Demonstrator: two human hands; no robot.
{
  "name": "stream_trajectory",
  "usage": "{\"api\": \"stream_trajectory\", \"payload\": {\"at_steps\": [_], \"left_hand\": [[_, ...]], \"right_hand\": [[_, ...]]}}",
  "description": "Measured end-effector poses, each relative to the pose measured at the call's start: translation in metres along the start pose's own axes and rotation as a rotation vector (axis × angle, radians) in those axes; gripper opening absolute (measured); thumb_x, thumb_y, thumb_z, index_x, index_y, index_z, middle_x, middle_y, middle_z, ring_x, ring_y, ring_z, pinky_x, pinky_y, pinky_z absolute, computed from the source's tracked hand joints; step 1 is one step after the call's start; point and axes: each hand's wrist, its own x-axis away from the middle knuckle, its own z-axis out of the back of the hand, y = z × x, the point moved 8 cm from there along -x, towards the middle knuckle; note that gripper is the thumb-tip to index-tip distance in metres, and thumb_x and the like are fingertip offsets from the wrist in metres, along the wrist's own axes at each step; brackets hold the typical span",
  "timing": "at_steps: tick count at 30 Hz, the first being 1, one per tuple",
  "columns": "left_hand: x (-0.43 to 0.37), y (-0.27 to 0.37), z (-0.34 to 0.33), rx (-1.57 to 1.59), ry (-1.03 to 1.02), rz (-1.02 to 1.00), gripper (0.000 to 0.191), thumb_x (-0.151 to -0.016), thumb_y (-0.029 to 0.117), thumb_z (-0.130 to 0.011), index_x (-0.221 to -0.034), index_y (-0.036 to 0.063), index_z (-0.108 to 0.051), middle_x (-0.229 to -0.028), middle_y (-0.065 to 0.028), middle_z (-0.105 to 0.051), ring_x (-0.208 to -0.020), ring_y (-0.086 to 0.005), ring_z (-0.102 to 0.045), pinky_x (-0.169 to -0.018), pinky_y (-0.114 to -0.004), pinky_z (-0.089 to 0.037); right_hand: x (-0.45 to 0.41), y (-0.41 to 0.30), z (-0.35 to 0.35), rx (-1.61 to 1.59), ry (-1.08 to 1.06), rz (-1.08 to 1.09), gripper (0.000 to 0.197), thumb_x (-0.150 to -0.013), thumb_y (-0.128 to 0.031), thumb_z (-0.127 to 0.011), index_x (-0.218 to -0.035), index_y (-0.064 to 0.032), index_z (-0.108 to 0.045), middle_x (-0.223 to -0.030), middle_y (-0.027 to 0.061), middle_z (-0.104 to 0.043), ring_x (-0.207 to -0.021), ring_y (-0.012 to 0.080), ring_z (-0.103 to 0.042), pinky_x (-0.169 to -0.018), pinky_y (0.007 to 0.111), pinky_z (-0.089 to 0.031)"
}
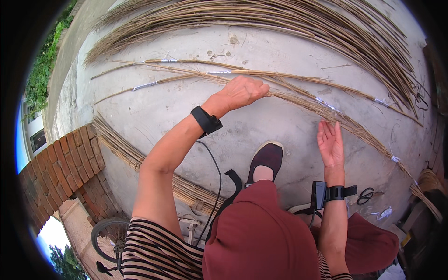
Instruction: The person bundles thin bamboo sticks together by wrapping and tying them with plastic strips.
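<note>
My left hand (243, 91) is closed around a slender bundle of dry brush stalks (364, 132), which runs from the upper left down to the lower right. White ties (395, 159) bind the bundle towards its right end. Just below its bushy middle, my right hand (330, 143) is held palm up, fingers extended and apart, gripping nothing. Whether its fingertips touch the stalks I cannot tell. Beyond the bundle, long spliced stalks (301, 76) lie on the concrete floor (196, 122), joined with white wrappings (145, 85).
A large spread of long stalks (217, 15) covers the far floor. Bundled sticks (119, 143) lie at the left beside a brick wall (70, 157) and a bicycle wheel (111, 239). Black-handled scissors (365, 196) and a white scrap (385, 212) rest at the right.
</note>
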Motion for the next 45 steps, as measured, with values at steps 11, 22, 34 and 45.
{"api": "stream_trajectory", "payload": {"at_steps": [11,22,34,45], "left_hand": [[-0.111,0.06,-0.031,0.027,-0.097,-0.036,0.023,-0.083,0.017,-0.056,-0.071,0.0044,-0.041,-0.062,-0.0124,-0.05,-0.056,-0.0317,-0.052,-0.048,-0.039,-0.04],[-0.2,0.142,-0.014,0.002,-0.144,0.012,0.02,-0.084,0.014,-0.054,-0.072,0.0032,-0.043,-0.063,-0.0158,-0.05,-0.058,-0.0347,-0.052,-0.05,-0.041,-0.041],[-0.101,0.103,0.068,-0.159,-0.207,0.259,0.018,-0.085,0.014,-0.052,-0.074,0.0032,-0.043,-0.068,-0.0176,-0.052,-0.061,-0.0361,-0.052,-0.053,-0.043,-0.04],[0.072,-0.035,0.021,0.038,-0.174,-0.017,0.01,-0.079,0.011,-0.049,-0.074,0.005,-0.043,-0.064,-0.0113,-0.055,-0.058,-0.0302,-0.057,-0.047,-0.039,-0.043]], "right_hand": [[-0.056,-0.092,0.023,0.623,-0.195,0.01,0.044,-0.084,-0.04,-0.058,-0.11,-0.0045,-0.054,-0.111,0.0045,-0.054,-0.105,0.0146,-0.048,-0.082,0.03,-0.041],[-0.039,-0.173,0.049,0.427,-0.383,-0.014,0.047,-0.081,-0.032,-0.064,-0.119,-0.0102,-0.045,-0.112,0.0046,-0.053,-0.105,0.0147,-0.049,-0.079,0.028,-0.043],[0.045,-0.119,0.022,0.671,-0.681,-0.489,0.045,-0.078,-0.025,-0.065,-0.11,0.0023,-0.05,-0.095,0.0101,-0.059,-0.08,0.0181,-0.062,-0.056,0.024,-0.048],[0.114,0.128,-0.214,1.17,-0.986,-0.23,0.027,-0.084,-0.024,-0.058,-0.079,0.0028,-0.063,-0.065,0.0102,-0.062,-0.055,0.0182,-0.059,-0.054,0.028,-0.046]]}}
